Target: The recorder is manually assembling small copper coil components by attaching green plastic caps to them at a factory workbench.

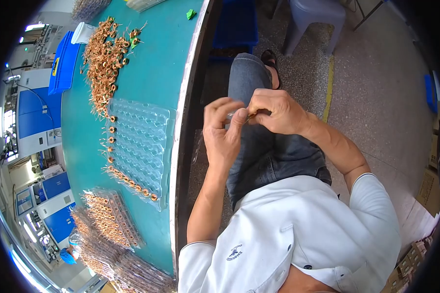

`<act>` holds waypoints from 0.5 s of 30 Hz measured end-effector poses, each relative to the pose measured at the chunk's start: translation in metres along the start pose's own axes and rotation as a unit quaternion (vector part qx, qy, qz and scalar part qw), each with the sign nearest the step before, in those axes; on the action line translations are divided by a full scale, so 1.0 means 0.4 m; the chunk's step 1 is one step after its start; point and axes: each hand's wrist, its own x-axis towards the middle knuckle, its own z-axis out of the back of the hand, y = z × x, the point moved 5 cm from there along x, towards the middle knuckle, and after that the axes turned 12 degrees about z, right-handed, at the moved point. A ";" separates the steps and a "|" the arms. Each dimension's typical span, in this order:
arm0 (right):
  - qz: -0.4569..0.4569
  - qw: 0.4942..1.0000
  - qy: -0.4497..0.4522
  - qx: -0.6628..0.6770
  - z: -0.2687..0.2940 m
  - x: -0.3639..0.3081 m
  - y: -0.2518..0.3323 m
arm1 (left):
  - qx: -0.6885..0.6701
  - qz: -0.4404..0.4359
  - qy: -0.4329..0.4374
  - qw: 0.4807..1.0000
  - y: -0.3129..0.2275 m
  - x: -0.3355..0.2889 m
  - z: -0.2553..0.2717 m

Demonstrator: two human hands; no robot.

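tray [138,146]: clear glossy plastic | coil heap [105,63] beyond tray: coppery metal wire, rough | tabletop [164,58] under tray: smooth, matt

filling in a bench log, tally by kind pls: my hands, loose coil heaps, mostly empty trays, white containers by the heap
Left hand, right hand: 2
Loose coil heap: 1
Mostly empty tray: 1
White container: 1
Total: 5

Centre: bare right grip [278,112] pinching small copper-coloured piece [251,116]; bare left grip [221,131] just beside, loosely spread. Blue denim trousers [249,73] beneath. Left: green worktop [156,58]; copper-wire ring coils [106,63] heaped upper left; clear dimpled plastic tray [139,141] mid-left, coils along its left and lower edges; coil-filled clear trays [135,233] stacked lower left.
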 end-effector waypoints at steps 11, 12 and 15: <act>-0.226 0.949 -0.073 0.208 0.013 -0.051 -0.061 | -0.138 0.027 -0.009 0.990 0.006 0.005 0.014; -0.244 0.932 -0.092 0.250 0.023 -0.055 -0.065 | -0.170 0.016 -0.011 0.985 0.007 0.011 0.018; -0.287 0.903 -0.119 0.295 0.026 -0.066 -0.084 | -0.090 -0.008 0.026 0.996 0.023 0.009 0.010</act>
